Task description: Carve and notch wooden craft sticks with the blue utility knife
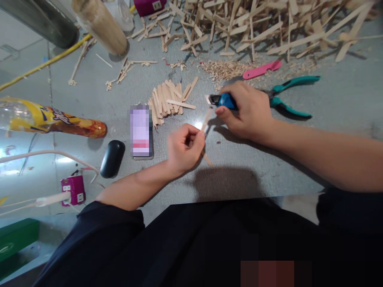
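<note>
Pinched in my left hand (pixel 187 147) is a thin wooden craft stick (pixel 207 118), which pokes out above and below the fingers. My right hand (pixel 247 109) is closed round a blue and black utility knife (pixel 226 101). Its short blade (pixel 208 99) points left, a little above the stick's upper end; whether they touch I cannot tell. A pile of flat craft sticks (pixel 167 97) lies up and left of my left hand. Green-handled pliers (pixel 295 95) rest just right of my right hand, their jaws partly hidden behind it. Beyond lies a pink-handled tool (pixel 262 70).
A large heap of sticks (pixel 254 28) fills the back, with shavings (pixel 224 69) before it. Leftward are a phone (pixel 141 131), a black oval case (pixel 113 159), a yellow-labelled bottle (pixel 54 117), a purple power outlet (pixel 73 190) with cables, and a tan cylindrical container (pixel 104 30).
</note>
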The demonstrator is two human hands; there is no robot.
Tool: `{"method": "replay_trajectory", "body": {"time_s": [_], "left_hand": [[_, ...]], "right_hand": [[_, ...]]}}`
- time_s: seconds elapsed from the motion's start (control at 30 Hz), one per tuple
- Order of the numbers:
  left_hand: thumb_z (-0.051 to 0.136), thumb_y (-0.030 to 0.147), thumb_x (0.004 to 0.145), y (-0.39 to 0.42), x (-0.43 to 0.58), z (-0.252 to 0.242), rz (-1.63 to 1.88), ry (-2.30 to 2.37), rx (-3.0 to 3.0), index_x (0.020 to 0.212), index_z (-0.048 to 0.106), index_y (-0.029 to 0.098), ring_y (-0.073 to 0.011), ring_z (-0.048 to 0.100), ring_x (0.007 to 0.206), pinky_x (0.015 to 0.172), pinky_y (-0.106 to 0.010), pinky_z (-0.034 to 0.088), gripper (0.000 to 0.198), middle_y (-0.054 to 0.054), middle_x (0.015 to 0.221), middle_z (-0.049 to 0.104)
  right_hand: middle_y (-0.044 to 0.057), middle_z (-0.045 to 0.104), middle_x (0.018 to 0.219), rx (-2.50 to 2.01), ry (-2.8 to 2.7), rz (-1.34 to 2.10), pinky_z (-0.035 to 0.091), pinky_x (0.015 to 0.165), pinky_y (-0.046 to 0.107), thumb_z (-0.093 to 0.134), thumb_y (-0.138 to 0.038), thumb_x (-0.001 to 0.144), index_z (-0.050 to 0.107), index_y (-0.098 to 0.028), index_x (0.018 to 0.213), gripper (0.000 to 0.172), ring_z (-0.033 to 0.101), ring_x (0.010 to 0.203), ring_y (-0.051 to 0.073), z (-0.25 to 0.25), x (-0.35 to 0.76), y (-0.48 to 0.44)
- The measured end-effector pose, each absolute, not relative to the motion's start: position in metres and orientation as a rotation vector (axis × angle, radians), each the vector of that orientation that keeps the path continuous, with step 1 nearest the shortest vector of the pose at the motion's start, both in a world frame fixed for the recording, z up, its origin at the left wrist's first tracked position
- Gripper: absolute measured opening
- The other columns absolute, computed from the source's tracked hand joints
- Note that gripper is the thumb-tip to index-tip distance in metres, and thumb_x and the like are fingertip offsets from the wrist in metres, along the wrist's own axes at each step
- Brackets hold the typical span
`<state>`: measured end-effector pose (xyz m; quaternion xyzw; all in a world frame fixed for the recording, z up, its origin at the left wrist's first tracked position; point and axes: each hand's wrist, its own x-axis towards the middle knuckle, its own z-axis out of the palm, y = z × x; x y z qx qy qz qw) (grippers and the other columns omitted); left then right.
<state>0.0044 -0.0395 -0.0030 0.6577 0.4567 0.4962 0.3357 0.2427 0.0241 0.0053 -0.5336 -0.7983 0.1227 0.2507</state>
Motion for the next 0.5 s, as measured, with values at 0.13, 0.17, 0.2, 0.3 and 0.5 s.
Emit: {"method": "replay_trajectory", "body": {"time_s": [0.13, 0.17, 0.2, 0.3, 0.5], "left_hand": [[0.077, 0.028, 0.107, -0.045, 0.003, -0.004, 0.994, 1.141, 2.118, 0.082, 0.071, 0.023, -0.0127, 0.057, 0.053, 0.063, -0.032, 0.048, 0.027, 0.004, 0.058, 0.064], [0.077, 0.03, 0.109, -0.046, 0.003, -0.005, 0.939, 1.161, 2.18, 0.085, 0.075, 0.023, -0.014, 0.06, 0.055, 0.069, -0.035, 0.05, 0.025, 0.003, 0.06, 0.068], [0.077, 0.033, 0.111, -0.046, 0.003, -0.005, 0.898, 1.189, 2.212, 0.09, 0.079, 0.023, -0.0154, 0.062, 0.057, 0.073, -0.037, 0.052, 0.023, 0.003, 0.062, 0.071], [0.076, 0.036, 0.113, -0.044, 0.002, -0.006, 0.879, 1.263, 2.18, 0.111, 0.086, 0.022, -0.019, 0.071, 0.066, 0.078, -0.038, 0.054, 0.017, 0.0, 0.071, 0.077], [0.069, 0.01, 0.098, -0.038, 0.0, -0.008, 1.119, 1.205, 2.131, 0.113, 0.08, 0.023, -0.0205, 0.073, 0.079, 0.08, -0.04, 0.054, 0.023, -0.004, 0.094, 0.081]], "right_hand": [[0.024, 0.079, 0.143, -1.475, -2.125, 0.407, 0.053, 0.106, 0.063, 0.018, -0.082, 0.117, 0.067, -0.032, 0.157, 0.081, 0.071, 0.129, 0.047, 0.009, 0.242, 0.025], [0.023, 0.078, 0.145, -1.493, -2.134, 0.416, 0.053, 0.107, 0.063, 0.019, -0.081, 0.117, 0.066, -0.034, 0.159, 0.078, 0.071, 0.131, 0.047, 0.01, 0.242, 0.025], [0.023, 0.078, 0.146, -1.506, -2.142, 0.421, 0.053, 0.108, 0.062, 0.02, -0.08, 0.118, 0.065, -0.033, 0.159, 0.077, 0.07, 0.132, 0.047, 0.01, 0.242, 0.025], [0.025, 0.078, 0.142, -1.5, -2.132, 0.416, 0.055, 0.108, 0.059, 0.018, -0.086, 0.117, 0.066, -0.026, 0.15, 0.083, 0.072, 0.129, 0.043, 0.009, 0.242, 0.027], [0.02, 0.079, 0.136, -1.42, -2.036, 0.427, 0.058, 0.108, 0.059, 0.02, -0.09, 0.116, 0.065, -0.027, 0.151, 0.085, 0.075, 0.12, 0.042, -0.002, 0.239, 0.03]]}}
